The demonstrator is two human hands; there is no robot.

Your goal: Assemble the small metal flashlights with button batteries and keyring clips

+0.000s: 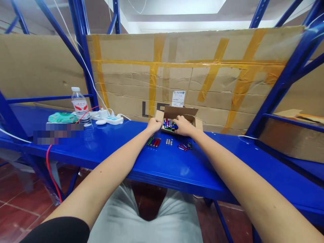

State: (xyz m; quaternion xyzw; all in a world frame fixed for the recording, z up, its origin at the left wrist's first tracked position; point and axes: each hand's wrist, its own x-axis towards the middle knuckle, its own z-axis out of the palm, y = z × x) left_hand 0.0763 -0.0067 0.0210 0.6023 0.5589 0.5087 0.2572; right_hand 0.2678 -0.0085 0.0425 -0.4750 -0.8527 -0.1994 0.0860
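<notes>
An open cardboard box [179, 111] stands at the back of the blue table, filled with small shiny tubes [168, 123] in red, blue, green and silver. My left hand [154, 126] is closed on the box's left side. Inside the box, my right hand [184, 126] has its fingers bent down among the tubes; its fingertips are hidden. In front of the box, several similar coloured tubes [154, 142] lie in a row at left. Small round silver pieces [169, 142] sit in a grid in the middle, and several coloured carabiners [185, 146] lie at right.
On the left are a water bottle [81, 106], a teal soft pack [62, 117] and a white power strip [111, 118] with cables. A taped cardboard sheet [136, 79] walls off the back. Blue rack posts [288, 77] flank the table [106, 145].
</notes>
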